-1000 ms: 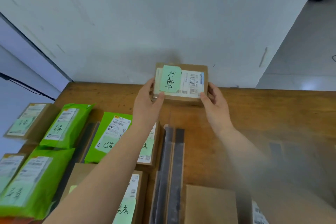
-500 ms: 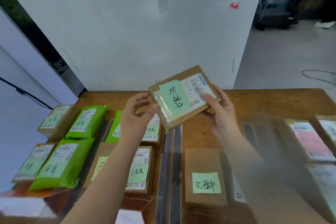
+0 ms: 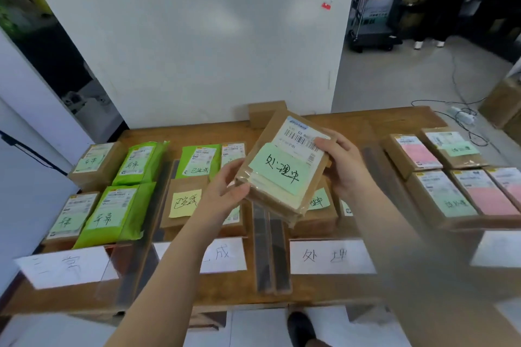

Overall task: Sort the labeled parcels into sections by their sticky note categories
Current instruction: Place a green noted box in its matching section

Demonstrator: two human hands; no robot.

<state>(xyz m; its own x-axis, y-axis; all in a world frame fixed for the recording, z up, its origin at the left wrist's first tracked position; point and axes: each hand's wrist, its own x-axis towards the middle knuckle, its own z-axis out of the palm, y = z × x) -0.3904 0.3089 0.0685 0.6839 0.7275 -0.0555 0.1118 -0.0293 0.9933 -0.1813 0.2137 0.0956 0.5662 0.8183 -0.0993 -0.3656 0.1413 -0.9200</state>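
Holding the cardboard parcel (image 3: 284, 166) tilted above the wooden table (image 3: 366, 121), both hands stay closed on it: left hand (image 3: 225, 189) at its near-left corner, right hand (image 3: 342, 162) on its right edge. Since 0.5 s ago it has come nearer, over the middle section's box (image 3: 318, 211), green note (image 3: 277, 170) facing up.

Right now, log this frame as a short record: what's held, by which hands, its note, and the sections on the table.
held item: brown parcel, lifted and tilted above the table
hands: left hand at its near-left corner, right hand on its right edge
note on parcel: green sticky note, handwritten
section below: white label, one brown parcel behind it
left sections: green bags and brown boxes
far right: boxes with pink notes
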